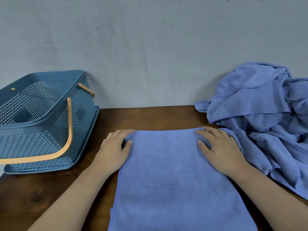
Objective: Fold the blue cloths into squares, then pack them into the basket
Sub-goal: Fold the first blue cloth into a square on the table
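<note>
Progress: early, by my reading. No finished square is in view, and nothing shows inside the basket.
Cloth in hand: one blue cloth [175,172] lies flat in the middle of the counter [150,117]. It runs from mid-counter to the near edge and out of view. It is a long rectangle, not a square. Its near-left edge appears to show a second layer, so it may already be doubled.
Left hand [115,149]: at the cloth's far-left corner. The fingers [124,131] curve over the far edge and the thumb sits on top, so it appears to pinch the corner.
Right hand [221,149]: at the far-right corner. Its fingers [210,130] are straight, slightly spread, and pressed flat on the cloth.
Step in hand: probably squaring or smoothing the far edge before a fold towards the near edge.
Still to do: finish this cloth, fold the rest, and pack them all.
Pile [260,104]: crumpled, unfolded blue cloths heaped at the counter's far-right corner against the wall. The heap spills along the right edge and touches the flat cloth by the right hand. I cannot tell how many there are.
Basket [33,125]: blue and perforated, at the far-left corner. Its orange handles [69,130] are down. The part of the inside in view holds nothing, and its near-left end is cut off by the frame.
</note>
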Action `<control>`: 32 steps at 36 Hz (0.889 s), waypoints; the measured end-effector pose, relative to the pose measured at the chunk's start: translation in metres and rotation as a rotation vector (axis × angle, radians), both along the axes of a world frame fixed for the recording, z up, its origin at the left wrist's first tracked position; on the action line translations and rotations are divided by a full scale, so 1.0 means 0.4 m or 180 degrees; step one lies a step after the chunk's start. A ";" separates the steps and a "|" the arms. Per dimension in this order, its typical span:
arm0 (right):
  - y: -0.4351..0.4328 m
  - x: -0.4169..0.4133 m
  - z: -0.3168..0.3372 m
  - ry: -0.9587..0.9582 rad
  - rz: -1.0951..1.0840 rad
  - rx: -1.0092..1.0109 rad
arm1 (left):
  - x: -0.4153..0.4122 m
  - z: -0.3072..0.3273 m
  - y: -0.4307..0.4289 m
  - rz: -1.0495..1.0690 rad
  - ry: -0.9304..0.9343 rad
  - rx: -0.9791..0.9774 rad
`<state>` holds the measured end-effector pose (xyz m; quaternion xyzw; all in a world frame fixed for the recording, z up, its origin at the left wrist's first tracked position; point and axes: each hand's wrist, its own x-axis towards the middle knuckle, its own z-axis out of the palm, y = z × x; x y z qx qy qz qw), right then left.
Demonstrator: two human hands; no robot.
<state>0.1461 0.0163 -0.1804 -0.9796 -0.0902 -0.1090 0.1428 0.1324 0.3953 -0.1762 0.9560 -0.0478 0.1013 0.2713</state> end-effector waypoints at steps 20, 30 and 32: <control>0.198 -0.007 0.083 0.0458 0.1696 -0.0224 | -0.349 0.032 0.031 0.0142 -0.0017 -0.0606; 0.388 -0.018 0.046 0.0754 0.1745 -0.0592 | -0.591 0.055 0.060 -0.0541 0.0156 -0.0381; 0.386 -0.013 0.044 0.0742 0.1728 -0.0604 | -0.594 0.045 0.058 -0.0630 0.0141 -0.0119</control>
